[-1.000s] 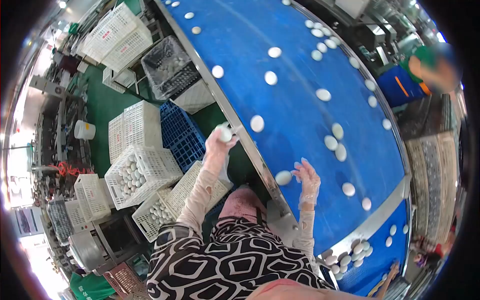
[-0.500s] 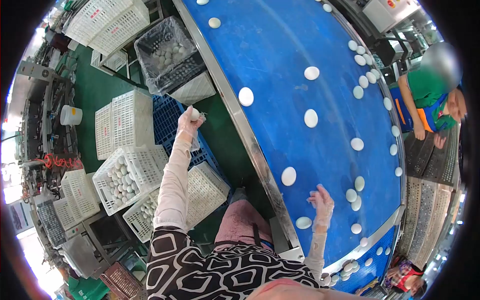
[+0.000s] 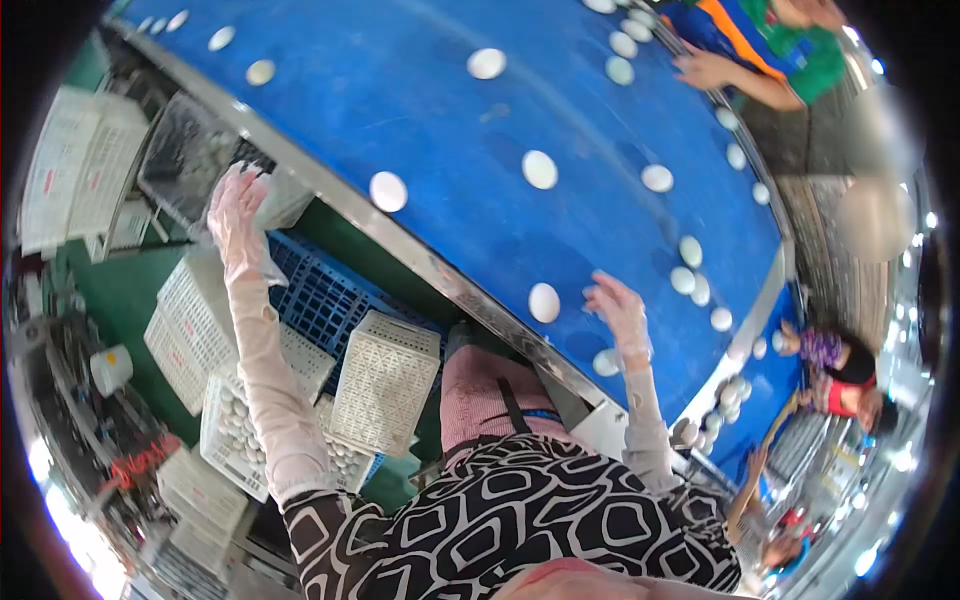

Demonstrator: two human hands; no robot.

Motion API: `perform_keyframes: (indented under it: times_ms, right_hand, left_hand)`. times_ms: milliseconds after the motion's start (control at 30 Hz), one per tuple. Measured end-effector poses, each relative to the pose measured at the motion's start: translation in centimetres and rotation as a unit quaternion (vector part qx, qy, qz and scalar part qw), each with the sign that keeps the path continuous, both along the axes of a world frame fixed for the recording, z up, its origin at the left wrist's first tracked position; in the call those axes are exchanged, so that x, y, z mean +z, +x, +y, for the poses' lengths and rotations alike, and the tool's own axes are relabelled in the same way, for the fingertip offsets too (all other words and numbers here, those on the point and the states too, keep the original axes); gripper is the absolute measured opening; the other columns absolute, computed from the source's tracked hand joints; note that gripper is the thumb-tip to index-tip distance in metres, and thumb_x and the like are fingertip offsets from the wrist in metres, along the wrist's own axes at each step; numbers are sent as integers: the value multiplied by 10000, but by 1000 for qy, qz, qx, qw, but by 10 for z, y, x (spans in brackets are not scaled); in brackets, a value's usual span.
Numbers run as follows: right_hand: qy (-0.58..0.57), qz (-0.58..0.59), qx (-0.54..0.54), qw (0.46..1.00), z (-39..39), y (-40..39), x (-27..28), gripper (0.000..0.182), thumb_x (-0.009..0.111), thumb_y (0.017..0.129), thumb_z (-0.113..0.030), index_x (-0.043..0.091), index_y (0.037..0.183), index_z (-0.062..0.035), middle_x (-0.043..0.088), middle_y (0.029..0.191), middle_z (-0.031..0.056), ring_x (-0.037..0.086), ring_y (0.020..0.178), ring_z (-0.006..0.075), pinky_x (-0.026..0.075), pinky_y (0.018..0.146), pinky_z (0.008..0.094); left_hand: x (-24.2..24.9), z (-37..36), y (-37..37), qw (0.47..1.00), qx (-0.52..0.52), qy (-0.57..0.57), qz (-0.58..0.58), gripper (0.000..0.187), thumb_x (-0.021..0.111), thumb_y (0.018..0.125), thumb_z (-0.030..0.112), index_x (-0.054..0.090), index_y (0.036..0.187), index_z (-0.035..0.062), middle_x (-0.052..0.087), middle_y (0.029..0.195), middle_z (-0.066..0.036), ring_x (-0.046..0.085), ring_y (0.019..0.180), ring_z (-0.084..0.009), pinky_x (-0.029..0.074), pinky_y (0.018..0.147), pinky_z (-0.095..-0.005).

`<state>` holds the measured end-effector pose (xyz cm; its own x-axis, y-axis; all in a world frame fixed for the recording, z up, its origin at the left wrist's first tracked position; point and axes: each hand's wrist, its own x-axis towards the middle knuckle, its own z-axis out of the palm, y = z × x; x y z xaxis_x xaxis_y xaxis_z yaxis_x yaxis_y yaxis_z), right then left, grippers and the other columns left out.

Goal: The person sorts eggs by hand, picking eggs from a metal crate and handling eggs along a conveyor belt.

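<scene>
Many smooth, pale eggs (image 3: pixel 544 302) dot the metal-edged belt (image 3: pixel 400 120), gaps between; right hand (image 3: pixel 619 308), right of centre, loosely spread; left hand (image 3: pixel 238 207), upper left, cannot tell.

Eggs (image 3: pixel 539 170) lie on the conveyor belt (image 3: pixel 430 130) before you; crates (image 3: pixel 385 385) stand on the floor (image 3: pixel 115 285) to your left.

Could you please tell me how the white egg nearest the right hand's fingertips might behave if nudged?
The egg would probably roll, being oval and loose on the smooth-looking blue surface. Its smooth shell may slip against the thin plastic glove on the right hand. It is likely fragile and could crack against the metal rim.
</scene>
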<state>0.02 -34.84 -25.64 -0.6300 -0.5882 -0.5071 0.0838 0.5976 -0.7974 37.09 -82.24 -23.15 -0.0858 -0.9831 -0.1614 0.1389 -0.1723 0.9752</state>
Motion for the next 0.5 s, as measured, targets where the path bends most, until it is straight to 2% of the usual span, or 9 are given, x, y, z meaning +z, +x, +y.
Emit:
perform_keyframes:
  times_ms: [133, 167, 200, 233, 267, 300, 367, 400, 500]
  right_hand:
    - [-53, 92, 79, 991, 4, 14, 4, 434, 666, 961, -98, 629, 1393, -69, 761, 1126, 111, 728, 941, 166, 570, 840, 299]
    - [-95, 114, 76, 986, 4, 27, 3, 438, 712, 943, -172, 651, 1370, -101, 733, 1227, 125, 731, 1020, 220, 581, 866, 335]
    - [-27, 240, 153, 958, -3, 40, 17, 462, 708, 946, -253, 637, 1382, -120, 679, 1335, 134, 705, 1113, 294, 580, 902, 389]
    - [-19, 341, 209, 917, -11, 49, 4, 476, 691, 949, -321, 624, 1381, -132, 651, 1378, 117, 678, 1153, 327, 569, 926, 425]
    - [-20, 329, 220, 918, -15, 65, 9, 466, 679, 950, -334, 600, 1362, -131, 644, 1339, 135, 678, 1129, 342, 569, 902, 450]
    - [43, 287, 243, 926, -27, 74, 34, 451, 688, 937, -344, 586, 1318, -126, 639, 1241, 154, 686, 1061, 357, 570, 866, 469]
    - [60, 286, 264, 919, -22, 82, 21, 436, 694, 918, -272, 581, 1321, -147, 626, 1224, 143, 689, 1040, 357, 573, 852, 470]
    - [59, 264, 258, 927, -17, 80, 17, 447, 715, 894, -251, 611, 1318, -153, 640, 1265, 129, 692, 1057, 356, 579, 865, 450]
    - [-74, 205, 146, 965, 14, 64, -14, 381, 714, 857, -190, 685, 1234, -142, 683, 1176, 132, 692, 1037, 305, 578, 867, 406]
  left_hand:
    - [32, 57, -72, 966, -110, -155, -175, 431, 688, 997, 232, 644, 1346, -18, 702, 1257, -140, 685, 1098, -209, 518, 994, -300]
    - [42, 73, -92, 932, -140, -203, -266, 422, 680, 1001, 224, 649, 1355, -2, 703, 1275, -136, 681, 1105, -197, 508, 997, -287]
    - [25, 75, -102, 882, -206, -237, -351, 394, 681, 991, 201, 663, 1342, 23, 700, 1289, -153, 676, 1147, -224, 502, 1032, -314]
    - [9, 79, -113, 837, -275, -273, -386, 386, 691, 978, 197, 669, 1322, 22, 700, 1280, -162, 668, 1166, -249, 500, 1044, -334]
    - [-3, 91, -120, 783, -338, -313, -417, 379, 701, 966, 194, 674, 1302, 20, 700, 1272, -170, 660, 1185, -275, 497, 1055, -353]
    - [-14, 103, -129, 721, -396, -352, -446, 372, 711, 953, 190, 680, 1282, 19, 700, 1263, -178, 652, 1204, -300, 495, 1067, -373]
    - [-34, 130, -152, 332, -416, -596, -601, 344, 725, 911, 185, 686, 1200, 3, 696, 1234, -204, 618, 1229, -371, 477, 1091, -438]
    - [-13, 173, -172, 637, -308, -423, -566, 331, 714, 894, 162, 684, 1181, 1, 696, 1218, -217, 608, 1234, -385, 465, 1101, -449]
    - [-56, 166, -174, 667, -323, -423, -521, 372, 704, 876, 132, 671, 1218, -13, 701, 1207, -223, 607, 1229, -396, 462, 1096, -454]
